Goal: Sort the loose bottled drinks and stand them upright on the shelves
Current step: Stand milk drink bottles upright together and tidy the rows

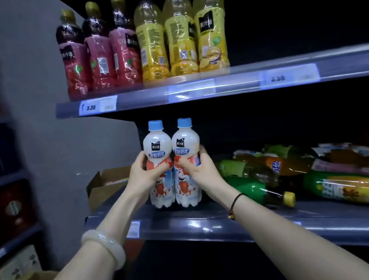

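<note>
With juice bottles (152,46) lined up above, two milk drinks (157,143) are clasped upright, one each, by left hand (145,174) and right hand (197,169); a heap of bottles (297,168) is left lying.

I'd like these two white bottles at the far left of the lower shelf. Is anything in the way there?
Yes. An open cardboard box sits at the lower shelf's left end, directly left of the two white bottles and behind the left hand. Nothing else shows between them.
</note>
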Tool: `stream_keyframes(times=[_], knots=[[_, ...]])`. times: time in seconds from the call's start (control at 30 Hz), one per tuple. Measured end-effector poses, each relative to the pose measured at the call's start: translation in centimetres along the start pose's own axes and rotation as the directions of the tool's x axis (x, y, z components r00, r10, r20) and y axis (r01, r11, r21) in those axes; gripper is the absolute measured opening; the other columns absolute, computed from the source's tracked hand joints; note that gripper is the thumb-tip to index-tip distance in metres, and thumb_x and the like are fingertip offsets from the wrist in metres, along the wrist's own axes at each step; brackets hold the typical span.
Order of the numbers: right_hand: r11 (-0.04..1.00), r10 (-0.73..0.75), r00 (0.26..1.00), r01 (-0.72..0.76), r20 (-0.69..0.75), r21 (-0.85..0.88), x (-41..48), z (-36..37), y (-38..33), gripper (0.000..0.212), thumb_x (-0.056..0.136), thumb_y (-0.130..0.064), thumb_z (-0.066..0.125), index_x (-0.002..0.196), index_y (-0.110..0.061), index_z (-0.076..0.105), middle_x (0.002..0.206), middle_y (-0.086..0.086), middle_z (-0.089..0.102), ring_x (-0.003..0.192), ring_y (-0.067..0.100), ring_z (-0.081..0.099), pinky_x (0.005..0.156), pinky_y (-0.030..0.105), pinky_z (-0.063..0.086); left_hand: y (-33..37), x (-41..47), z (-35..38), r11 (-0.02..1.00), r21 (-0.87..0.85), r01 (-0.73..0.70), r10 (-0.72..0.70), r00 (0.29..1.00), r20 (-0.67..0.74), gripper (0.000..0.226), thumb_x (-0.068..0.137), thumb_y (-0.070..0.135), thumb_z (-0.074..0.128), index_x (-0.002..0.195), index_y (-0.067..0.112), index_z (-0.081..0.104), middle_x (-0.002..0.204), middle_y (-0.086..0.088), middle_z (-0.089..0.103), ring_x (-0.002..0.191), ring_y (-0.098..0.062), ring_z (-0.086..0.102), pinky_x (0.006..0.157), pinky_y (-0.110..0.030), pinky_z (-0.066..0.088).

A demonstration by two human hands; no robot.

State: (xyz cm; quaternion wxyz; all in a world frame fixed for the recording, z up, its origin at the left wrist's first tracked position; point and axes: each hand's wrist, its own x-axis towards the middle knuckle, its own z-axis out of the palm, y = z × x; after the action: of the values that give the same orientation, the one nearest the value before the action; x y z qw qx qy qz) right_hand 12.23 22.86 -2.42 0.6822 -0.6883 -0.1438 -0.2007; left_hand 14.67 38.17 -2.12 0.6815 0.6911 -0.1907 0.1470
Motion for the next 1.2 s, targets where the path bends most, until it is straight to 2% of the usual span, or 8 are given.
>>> stream_keyframes(times=[0.13,0.3,0.57,0.7,0.8,0.93,1.07,1.2], knots=[[0.998,0.054,0.998,-0.055,-0.029,-0.038,1.6,2.1,2.2,0.045,0.085,-0.017,0.069,0.124,-0.012,0.047,0.097,-0.003,0.064,0.085,0.006,0.064,0.064,0.008,0.051,-3.1,2.3,-1.9,0.992,-0.087,0.087,-0.087,0.996,-0.002,0.038,0.074,0.005,0.076,0.107,0.015,0.058,0.103,-0.011,0.071,0.098,-0.028,0.068,0.086,-0.045,0.054],[0.985,0.101,0.994,-0.107,-0.045,-0.139,3.7,2.5,3.6,0.038,0.085,-0.011,0.068,0.12,-0.01,0.053,0.115,0.01,0.064,0.107,0.023,0.063,0.09,0.031,0.052,-5.6,4.4,-2.6,0.978,-0.14,0.156,-0.155,0.988,0.02,0.048,0.074,0.007,0.076,0.118,0.009,0.057,0.104,-0.013,0.071,0.098,-0.03,0.068,0.089,-0.049,0.053],[0.945,0.135,0.987,-0.155,-0.088,-0.289,4.8,2.0,4.3,0.037,0.087,-0.017,0.066,0.12,-0.005,0.053,0.121,0.015,0.062,0.109,0.026,0.061,0.096,0.041,0.05,-6.7,4.7,-1.5,0.989,-0.088,0.123,-0.132,0.985,-0.111,0.054,0.077,0.006,0.074,0.124,0.009,0.047,0.115,-0.011,0.062,0.101,-0.025,0.063,0.085,-0.041,0.052],[0.951,0.076,0.994,-0.096,-0.079,-0.294,4.0,0.7,3.8,0.034,0.091,-0.01,0.06,0.122,0.0,0.053,0.118,0.014,0.061,0.104,0.019,0.057,0.094,0.031,0.046,-4.8,2.9,0.5,0.999,0.028,-0.021,0.03,0.926,-0.376,0.071,0.075,0.012,0.076,0.131,0.008,0.033,0.124,0.002,0.04,0.112,-0.012,0.044,0.09,-0.025,0.037],[0.87,-0.047,0.989,-0.03,-0.143,-0.492,2.5,-2.7,2.7,0.026,0.088,-0.003,0.056,0.114,-0.001,0.061,0.11,0.017,0.067,0.094,0.017,0.059,0.084,0.023,0.045,-3.2,0.9,2.9,0.928,0.184,-0.324,0.372,0.788,-0.491,0.058,0.072,0.011,0.074,0.119,0.01,0.04,0.117,-0.001,0.039,0.106,-0.013,0.043,0.089,-0.017,0.038],[0.496,-0.097,0.98,-0.105,-0.175,-0.862,-0.6,-8.7,0.4,0.018,0.081,-0.021,0.062,0.098,-0.016,0.065,0.101,0.007,0.068,0.096,0.024,0.064,0.082,0.03,0.051,-2.1,-0.3,8.3,0.803,0.287,-0.523,0.541,0.841,0.019,0.029,0.071,0.012,0.062,0.099,0.013,0.054,0.093,-0.006,0.057,0.085,-0.017,0.054,0.076,-0.025,0.046],[0.018,0.314,0.936,-0.172,-0.158,-0.985,-3.5,-11.8,-0.7,0.069,0.068,-0.056,0.072,0.123,-0.021,0.049,0.117,0.003,0.058,0.108,0.027,0.059,0.086,0.036,0.05,-4.0,0.5,13.0,0.749,0.463,-0.474,0.114,0.78,0.615,0.054,0.061,0.03,0.057,0.112,0.014,0.058,0.112,-0.009,0.062,0.108,-0.025,0.058,0.092,-0.035,0.048],[0.185,0.269,0.954,-0.187,-0.133,-0.965,-4.2,-13.1,0.0,0.075,0.064,-0.052,0.074,0.13,-0.029,0.047,0.119,0.002,0.06,0.106,0.027,0.06,0.087,0.038,0.052,-5.8,1.3,15.0,0.528,0.663,-0.531,-0.047,0.761,0.647,0.084,0.052,0.046,0.056,0.133,0.031,0.039,0.136,-0.004,0.044,0.131,-0.027,0.036,0.107,-0.045,0.033]])
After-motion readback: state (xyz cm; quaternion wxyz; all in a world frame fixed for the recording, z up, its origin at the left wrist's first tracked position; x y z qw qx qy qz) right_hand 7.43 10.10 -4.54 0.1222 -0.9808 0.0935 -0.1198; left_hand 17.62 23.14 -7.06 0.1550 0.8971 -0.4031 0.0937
